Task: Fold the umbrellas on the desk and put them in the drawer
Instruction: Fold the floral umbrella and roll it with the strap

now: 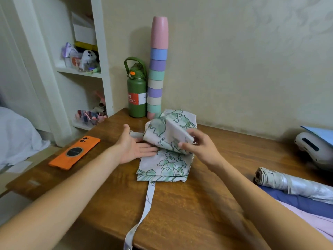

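Floral umbrella (166, 159) on desk (198, 204); our right hand (201, 147) pinches its fold, left hand (134, 147) flat, fingers released.

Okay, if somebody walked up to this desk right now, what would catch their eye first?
Probably the floral umbrella at the middle of the desk, its canopy being rolled: the right hand pinches the fabric while the left hand lies open beside it. Next, the tall stack of pastel cups against the back wall beside a green bottle, and the orange phone at the desk's left edge.
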Available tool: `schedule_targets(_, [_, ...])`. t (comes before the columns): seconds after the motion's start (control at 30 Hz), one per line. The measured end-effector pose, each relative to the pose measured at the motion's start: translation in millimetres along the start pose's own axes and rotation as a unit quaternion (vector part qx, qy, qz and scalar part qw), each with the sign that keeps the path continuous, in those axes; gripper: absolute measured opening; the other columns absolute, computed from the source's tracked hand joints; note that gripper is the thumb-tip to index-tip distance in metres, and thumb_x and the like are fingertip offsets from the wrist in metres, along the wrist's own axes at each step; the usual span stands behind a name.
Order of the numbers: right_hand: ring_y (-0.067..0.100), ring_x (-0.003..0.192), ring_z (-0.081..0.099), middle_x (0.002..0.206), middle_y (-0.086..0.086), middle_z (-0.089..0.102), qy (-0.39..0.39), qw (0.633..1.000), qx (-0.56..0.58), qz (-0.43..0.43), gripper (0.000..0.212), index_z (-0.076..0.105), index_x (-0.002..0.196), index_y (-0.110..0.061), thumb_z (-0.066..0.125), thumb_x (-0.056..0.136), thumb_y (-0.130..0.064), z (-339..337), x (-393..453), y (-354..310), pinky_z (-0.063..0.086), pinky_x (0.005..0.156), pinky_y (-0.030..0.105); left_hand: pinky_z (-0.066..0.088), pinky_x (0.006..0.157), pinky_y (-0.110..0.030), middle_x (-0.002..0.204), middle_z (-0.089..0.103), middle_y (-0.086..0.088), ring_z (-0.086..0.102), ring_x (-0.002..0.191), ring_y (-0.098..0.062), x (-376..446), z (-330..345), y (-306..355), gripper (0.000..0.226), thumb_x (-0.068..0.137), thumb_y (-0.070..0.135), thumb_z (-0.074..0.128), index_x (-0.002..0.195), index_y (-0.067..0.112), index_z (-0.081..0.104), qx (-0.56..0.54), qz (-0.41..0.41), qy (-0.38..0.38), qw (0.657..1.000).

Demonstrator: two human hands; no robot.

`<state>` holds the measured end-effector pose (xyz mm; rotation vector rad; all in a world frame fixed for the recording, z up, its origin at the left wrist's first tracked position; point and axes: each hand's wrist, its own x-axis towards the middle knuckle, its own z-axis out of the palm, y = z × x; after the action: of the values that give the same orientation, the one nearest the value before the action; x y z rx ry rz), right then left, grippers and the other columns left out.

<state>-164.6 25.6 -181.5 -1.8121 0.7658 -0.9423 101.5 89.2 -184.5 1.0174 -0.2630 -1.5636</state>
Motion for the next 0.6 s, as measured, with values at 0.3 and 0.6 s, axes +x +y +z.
schedule_targets(0.3, [0.01,0.078,0.063,0.09,-0.013,0.065,-0.135,0.934,-0.301,-0.138,0.018,0.074,0.094,-0.03,0.077,0.084,-0.016,4.4,-38.4,26.0,0.049,0.071,0.022,0.052,0.102,-0.047,0.126,0.071,-0.016,0.067,0.118,-0.031,11.1,-15.5,-5.3,0.044,0.097,0.027,0.067,0.135,0.006,0.057,0.212,0.04,-0.011,0.976])
schedule_targets(0.6, [-0.004,0.085,0.063,0.113,0.003,0.053,0.112,0.981,-0.153,-0.05,0.013,0.057,0.109,-0.016,0.054,0.098,-0.011,26.4,-49.0,2.8,0.046,0.064,0.01,0.057,0.071,-0.034,0.123,0.065,-0.014,0.071,0.099,-0.026,17.9,-2.1,-17.8,0.078,0.084,0.002,0.081,0.148,0.007,0.038,0.295,0.158,0.116,0.935])
